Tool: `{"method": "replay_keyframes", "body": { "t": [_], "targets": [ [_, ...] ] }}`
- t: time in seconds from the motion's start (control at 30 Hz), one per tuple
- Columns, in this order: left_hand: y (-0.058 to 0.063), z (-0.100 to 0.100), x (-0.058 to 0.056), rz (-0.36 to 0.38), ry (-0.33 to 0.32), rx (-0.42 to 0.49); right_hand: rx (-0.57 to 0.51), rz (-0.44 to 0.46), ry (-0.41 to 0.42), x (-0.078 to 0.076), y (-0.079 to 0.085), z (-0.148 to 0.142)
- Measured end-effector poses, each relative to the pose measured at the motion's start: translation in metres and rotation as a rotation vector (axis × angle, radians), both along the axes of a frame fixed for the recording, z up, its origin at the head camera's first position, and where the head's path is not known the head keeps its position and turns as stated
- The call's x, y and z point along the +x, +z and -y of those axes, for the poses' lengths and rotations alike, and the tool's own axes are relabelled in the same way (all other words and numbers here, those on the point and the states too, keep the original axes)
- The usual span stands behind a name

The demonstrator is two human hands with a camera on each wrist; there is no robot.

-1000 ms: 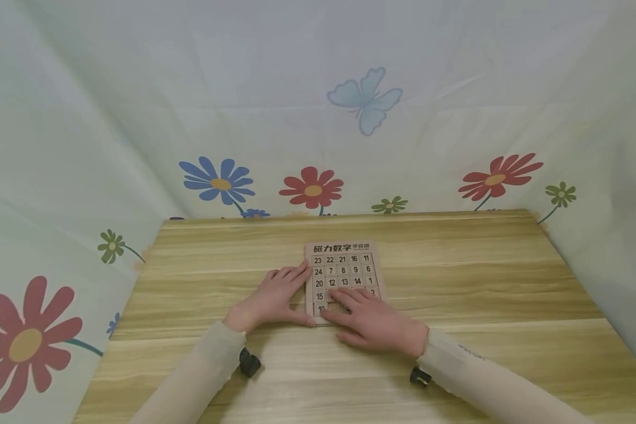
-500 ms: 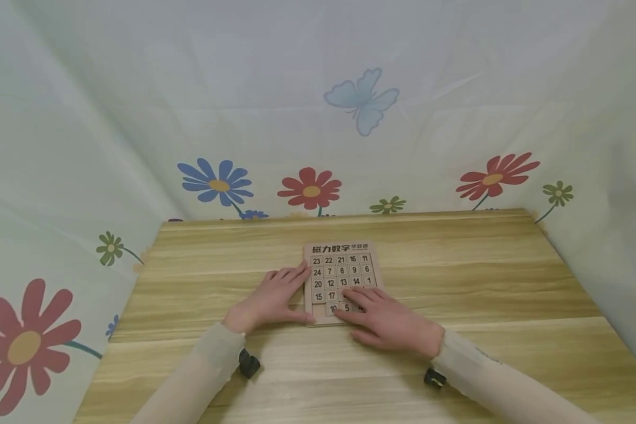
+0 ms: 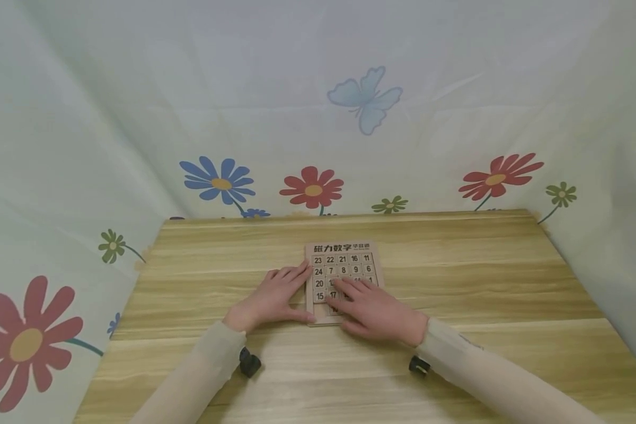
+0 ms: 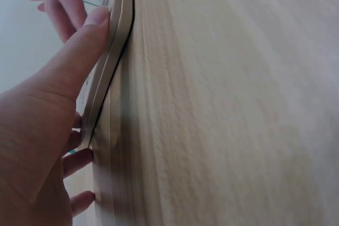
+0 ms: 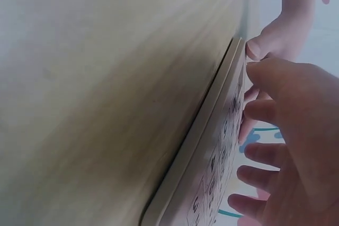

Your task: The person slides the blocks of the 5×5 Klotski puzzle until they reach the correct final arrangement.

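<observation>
A wooden sliding number puzzle point(image 3: 342, 259) lies flat on the table, numbered tiles in its frame and Chinese lettering along its far edge. My left hand point(image 3: 275, 297) touches its left side, fingertips at the upper part and thumb at the near left corner. In the left wrist view the thumb point(image 4: 87, 41) lies against the frame's edge point(image 4: 119, 35). Over the lower right tiles is my right hand point(image 3: 378, 312), its fairly straight fingers reaching the tiles near 12 and 17. It hides several tiles. A bare slot point(image 3: 320, 310) shows at the near left corner, beside the partly covered 10 tile point(image 3: 335, 310).
The wood-grain table point(image 3: 456, 259) extends around the puzzle on all sides. A white curtain point(image 3: 275, 70) with printed flowers and a butterfly stands behind and at both sides. Dark wrist cameras point(image 3: 249, 363) sit under both sleeves.
The 10 tile has slid right from the near left corner, leaving a slot there. My right hand went right with it, then came back left and slightly up the board. The left hand stays put.
</observation>
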State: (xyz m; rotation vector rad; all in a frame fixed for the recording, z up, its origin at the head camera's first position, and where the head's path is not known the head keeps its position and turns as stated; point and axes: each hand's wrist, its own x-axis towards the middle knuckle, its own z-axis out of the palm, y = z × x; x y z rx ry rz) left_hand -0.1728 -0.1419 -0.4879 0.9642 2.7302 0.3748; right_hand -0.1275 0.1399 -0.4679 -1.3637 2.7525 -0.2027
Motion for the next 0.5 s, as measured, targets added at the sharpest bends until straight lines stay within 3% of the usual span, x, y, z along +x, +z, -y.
{"method": "replay_keyframes", "body": {
  "t": [0.23,0.5],
  "targets": [
    [-0.0002,-0.0011,-0.0006,-0.007,-0.009,-0.003,0.067,-0.027,-0.012,-0.0076,-0.0022,0.0075],
    [-0.0002,-0.0012,-0.0004,-0.004,0.0,-0.004,0.069,-0.019,-0.005,-0.0025,-0.0055,0.008]
  ]
}}
